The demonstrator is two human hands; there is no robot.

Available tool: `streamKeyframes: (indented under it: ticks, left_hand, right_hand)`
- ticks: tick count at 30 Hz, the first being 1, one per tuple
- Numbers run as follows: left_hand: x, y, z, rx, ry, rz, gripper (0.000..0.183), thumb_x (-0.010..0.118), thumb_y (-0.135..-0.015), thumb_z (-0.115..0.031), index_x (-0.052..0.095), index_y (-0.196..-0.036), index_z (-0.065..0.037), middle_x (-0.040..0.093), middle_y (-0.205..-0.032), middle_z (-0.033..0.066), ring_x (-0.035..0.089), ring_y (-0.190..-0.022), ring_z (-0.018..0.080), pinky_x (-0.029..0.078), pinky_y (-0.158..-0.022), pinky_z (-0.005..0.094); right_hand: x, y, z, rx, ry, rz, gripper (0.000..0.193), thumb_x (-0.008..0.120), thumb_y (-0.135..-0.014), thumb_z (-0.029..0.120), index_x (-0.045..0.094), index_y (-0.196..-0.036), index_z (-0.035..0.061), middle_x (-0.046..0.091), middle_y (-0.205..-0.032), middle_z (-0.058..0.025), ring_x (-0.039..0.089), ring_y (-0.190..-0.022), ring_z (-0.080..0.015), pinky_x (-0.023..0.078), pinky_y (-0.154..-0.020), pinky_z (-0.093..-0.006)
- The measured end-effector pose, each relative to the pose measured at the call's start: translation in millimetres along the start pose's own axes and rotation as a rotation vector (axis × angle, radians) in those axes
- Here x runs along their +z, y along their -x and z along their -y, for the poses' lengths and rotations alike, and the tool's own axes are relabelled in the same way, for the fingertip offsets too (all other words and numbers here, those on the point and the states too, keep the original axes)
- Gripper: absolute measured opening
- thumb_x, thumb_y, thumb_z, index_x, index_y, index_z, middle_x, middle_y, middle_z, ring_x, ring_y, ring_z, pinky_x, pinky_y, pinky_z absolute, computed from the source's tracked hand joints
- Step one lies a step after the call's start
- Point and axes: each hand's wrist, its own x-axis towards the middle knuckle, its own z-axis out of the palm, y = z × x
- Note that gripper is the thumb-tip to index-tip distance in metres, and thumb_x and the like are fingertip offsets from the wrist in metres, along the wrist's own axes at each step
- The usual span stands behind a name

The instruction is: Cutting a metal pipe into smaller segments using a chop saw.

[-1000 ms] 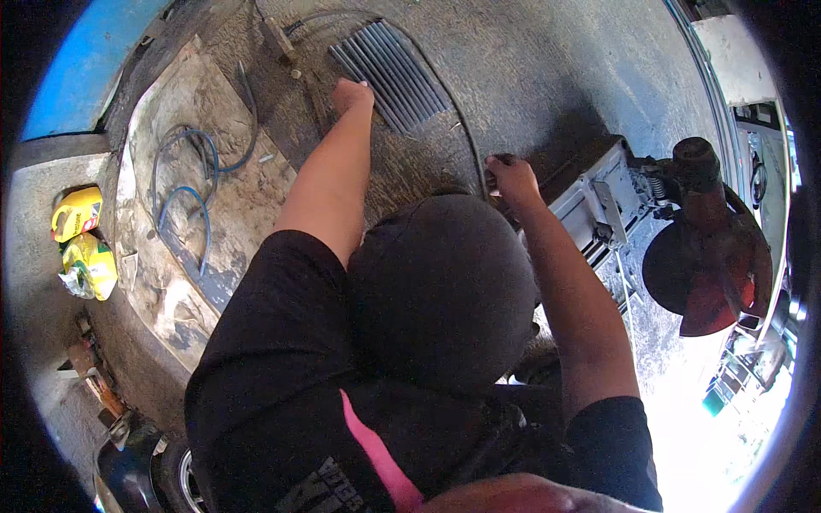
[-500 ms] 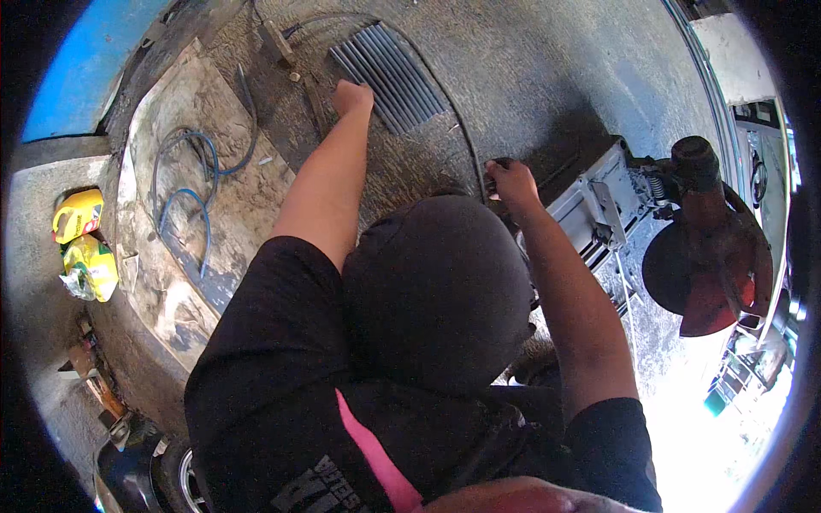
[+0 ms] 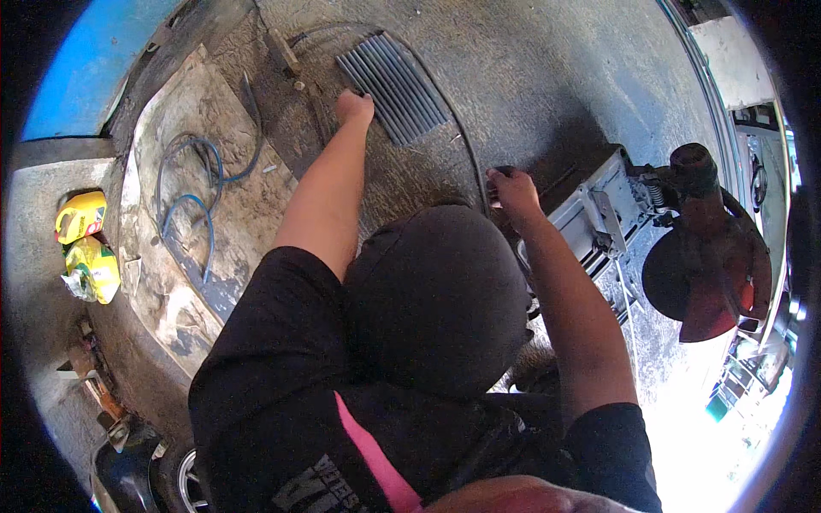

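Note:
On the concrete floor ahead lies a flat row of several dark metal rods [image 3: 393, 89], side by side. My left hand [image 3: 355, 106] is at the row's left edge, its fingers curled closed; what they hold, if anything, is hidden. My right hand [image 3: 516, 190] is closed beside the black cable [image 3: 466, 141], near the end of the grey metal base of a cut-off saw [image 3: 590, 209]. A dark bit shows at its fingertips, too small to name. The saw's round disc and guard [image 3: 705, 274] stand to the right of my right forearm.
A stained board [image 3: 231, 214] lies at left with a coiled blue hose [image 3: 214, 175] on it. Two yellow packages [image 3: 85, 244] sit at far left. A wooden block [image 3: 282, 53] lies beyond my left hand. A wheel [image 3: 190, 479] shows at lower left.
The whole view has shifted slightly downward. Both hands stay closed in nearly the same places; the rods, cable and saw have not visibly moved.

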Motion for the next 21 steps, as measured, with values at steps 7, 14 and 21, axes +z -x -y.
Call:
streamKeyframes:
  ticks: [7, 14, 21]
  left_hand:
    - [-6, 56, -35, -0.037, -0.097, -0.004, 0.044, 0.066, -0.087, -0.028, 0.056, -0.114, 0.005, 0.060, -0.115, 0.0232, 0.060, -0.106, 0.0388, 0.053, -0.087, 0.0485]
    - [-5, 55, -31, -0.047, -0.075, 0.009, 0.042, 0.065, -0.089, -0.028, 0.057, -0.116, 0.003, 0.061, -0.115, 0.0227, 0.060, -0.108, 0.0369, 0.053, -0.089, 0.0471]
    - [2, 43, -31, -0.077, -0.020, -0.013, 0.040, 0.063, -0.090, -0.028, 0.058, -0.116, 0.002, 0.062, -0.114, 0.0210, 0.061, -0.107, 0.0355, 0.053, -0.088, 0.0467]
  right_hand:
    - [-14, -22, -33, -0.013, 0.031, -0.063, 0.034, 0.062, -0.091, 0.029, 0.066, -0.104, -0.0016, 0.066, -0.086, -0.0107, 0.064, -0.073, -0.0217, 0.053, -0.064, -0.0362]
    - [-12, 3, -13, -0.043, 0.075, -0.067, 0.038, 0.061, -0.090, 0.030, 0.065, -0.106, -0.0035, 0.067, -0.086, -0.0117, 0.064, -0.071, -0.0222, 0.054, -0.064, -0.0358]
    - [-12, -11, -33, -0.029, 0.135, -0.053, 0.032, 0.063, -0.090, 0.029, 0.063, -0.094, -0.0027, 0.066, -0.081, -0.0109, 0.063, -0.069, -0.0211, 0.051, -0.062, -0.0384]
